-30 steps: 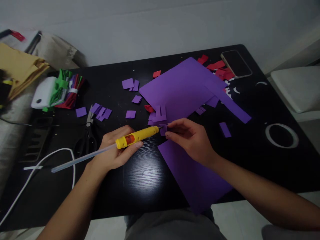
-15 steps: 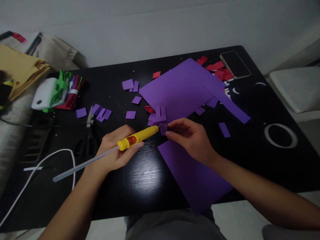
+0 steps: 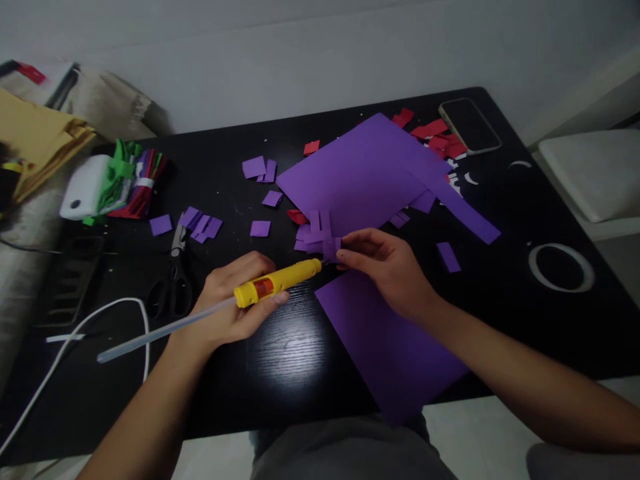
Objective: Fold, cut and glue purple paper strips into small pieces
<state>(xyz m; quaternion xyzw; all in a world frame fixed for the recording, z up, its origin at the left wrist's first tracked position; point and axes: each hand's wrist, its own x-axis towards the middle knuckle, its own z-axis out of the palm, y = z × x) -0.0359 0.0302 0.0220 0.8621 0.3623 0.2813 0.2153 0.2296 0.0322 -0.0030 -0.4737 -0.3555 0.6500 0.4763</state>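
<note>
A yellow hot glue gun (image 3: 280,281) with a long clear glue stick (image 3: 170,330) sticking out of its back is gripped in my left hand (image 3: 235,300). Its nozzle points right, close to a small purple paper piece (image 3: 332,249). My right hand (image 3: 393,270) pinches that piece between thumb and fingertips. Just left of it lie more small purple paper strips (image 3: 316,230), partly overlapping. Below my right hand is a purple sheet (image 3: 387,347), and a larger purple sheet (image 3: 360,167) spreads out behind it.
Black scissors (image 3: 175,277) and purple cut pieces (image 3: 201,223) lie on the left. A white cable (image 3: 100,310) curves nearby. Red paper scraps (image 3: 440,137), a phone (image 3: 470,125) and a tape ring (image 3: 561,268) sit on the right. Bundled pipe cleaners (image 3: 123,177) stand back left.
The paper piece in my right hand has turned and shows more of its face. The glue gun's nozzle has shifted slightly down and right, now at the piece's lower edge.
</note>
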